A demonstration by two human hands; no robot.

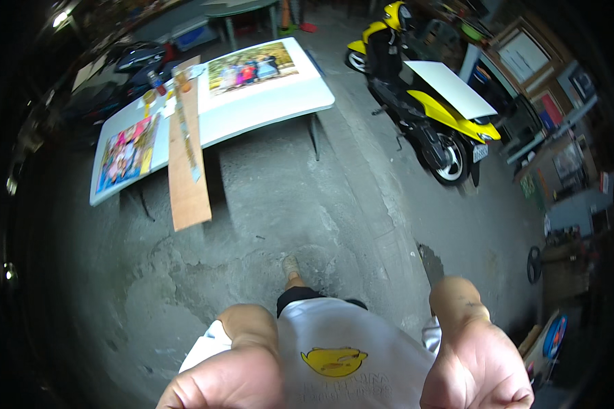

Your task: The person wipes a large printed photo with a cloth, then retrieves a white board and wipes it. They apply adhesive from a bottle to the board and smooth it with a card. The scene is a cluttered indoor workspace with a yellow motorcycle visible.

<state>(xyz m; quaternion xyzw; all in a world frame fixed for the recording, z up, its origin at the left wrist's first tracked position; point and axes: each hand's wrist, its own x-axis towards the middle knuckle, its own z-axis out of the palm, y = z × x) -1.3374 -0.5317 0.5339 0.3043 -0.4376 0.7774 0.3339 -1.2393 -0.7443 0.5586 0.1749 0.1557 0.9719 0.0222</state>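
Observation:
My left hand (220, 378) is raised close at the bottom edge, left of my white shirt (389, 341). Opposite it, my right hand (481, 368) is lifted at the lower right, palm side showing. The fingers of both hands run mostly past the picture's edge, so whether they hold anything is hidden. Ahead stands a white folding table (266, 102), out of reach of both hands. On it lie a large group photo print (252, 68) and a second colourful print (126, 153). Between them a long wooden board (189, 194) juts over the table's near edge.
A yellow and black scooter (426, 105) is parked right of the table, with a white panel (450, 88) across its seat. Frames (525, 58) and other clutter line the right wall. Behind the table's left side stands a dark motorcycle (136, 58). The concrete floor (252, 184) is patchy.

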